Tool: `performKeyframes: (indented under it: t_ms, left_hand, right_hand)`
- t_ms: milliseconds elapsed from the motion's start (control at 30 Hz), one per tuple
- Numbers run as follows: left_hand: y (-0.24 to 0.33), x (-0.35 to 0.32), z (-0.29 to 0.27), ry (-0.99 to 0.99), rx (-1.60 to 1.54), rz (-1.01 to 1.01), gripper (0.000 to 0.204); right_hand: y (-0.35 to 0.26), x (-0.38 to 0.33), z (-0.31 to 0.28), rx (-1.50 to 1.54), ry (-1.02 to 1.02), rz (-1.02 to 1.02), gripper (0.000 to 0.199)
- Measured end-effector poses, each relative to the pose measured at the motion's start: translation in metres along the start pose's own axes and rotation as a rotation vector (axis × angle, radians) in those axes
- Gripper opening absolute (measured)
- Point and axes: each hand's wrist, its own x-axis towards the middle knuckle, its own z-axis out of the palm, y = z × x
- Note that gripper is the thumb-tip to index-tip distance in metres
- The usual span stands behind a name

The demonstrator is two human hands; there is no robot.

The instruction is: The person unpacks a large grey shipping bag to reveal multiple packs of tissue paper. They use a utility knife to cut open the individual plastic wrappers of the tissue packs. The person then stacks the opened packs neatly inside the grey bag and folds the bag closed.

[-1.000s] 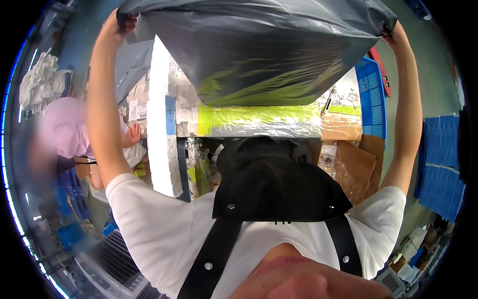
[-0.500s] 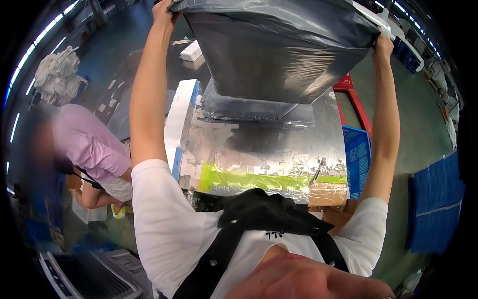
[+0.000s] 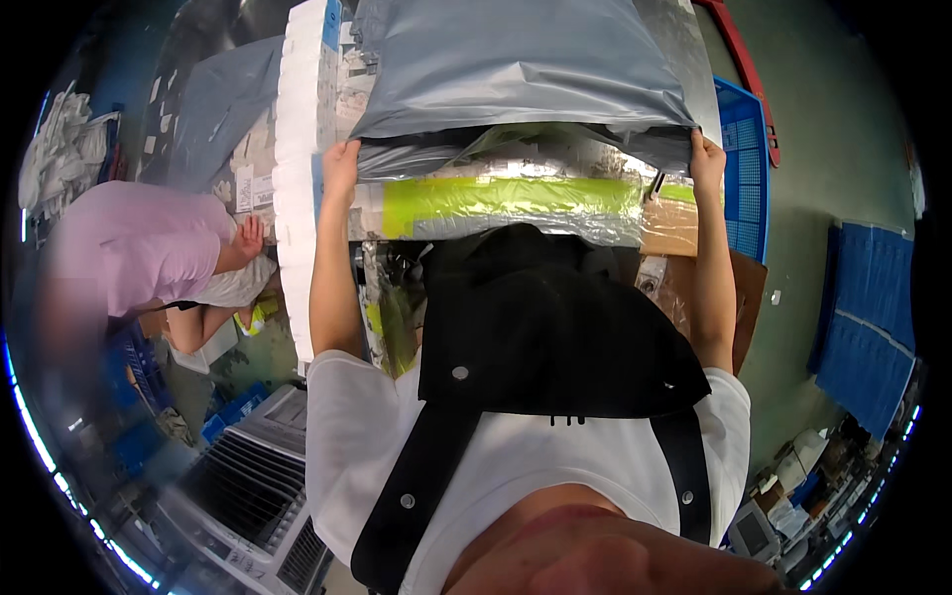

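I have my left hand (image 3: 340,159) and right hand (image 3: 707,157) spread apart, each gripping a corner of the grey plastic bag (image 3: 521,69).

A worktop (image 3: 397,307) under clear film carries the load; a silver-wrapped bundle with a yellow-green band (image 3: 506,203) lies across it. Left of that bundle stands a white foam slab (image 3: 296,178); right of it, brown cardboard (image 3: 679,233), then a blue crate (image 3: 746,169).

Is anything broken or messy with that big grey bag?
Nothing looks broken. Both hands, left hand and right hand, grip the grey bag at its open edge; the plastic is only wrinkled, over a shiny package with a green stripe.
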Motion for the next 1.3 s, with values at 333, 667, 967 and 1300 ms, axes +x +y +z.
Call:
performKeyframes:
  t_ms: [333, 667, 967, 1300]
  left_hand:
    - [-0.111, -0.044, -0.028, -0.116, 0.758, 0.073, 0.013]
    - [-0.117, -0.095, 0.059, -0.119, -1.272, -0.582, 0.066]
    - [-0.043, -0.023, 0.099, 0.068, -1.384, -0.422, 0.048]
    - [-0.115, 0.020, 0.083, 0.364, -0.993, -0.503, 0.037]
  right_hand:
    - [0.065, -0.088, 0.019, -0.658, -0.091, 0.093, 0.019]
    - [0.032, -0.142, 0.091, 1.383, -0.083, 0.921, 0.045]
    - [-0.014, -0.080, 0.109, 1.437, -0.105, 0.630, 0.045]
    - [0.043, -0.038, 0.151, 1.046, 0.340, 1.032, 0.014]
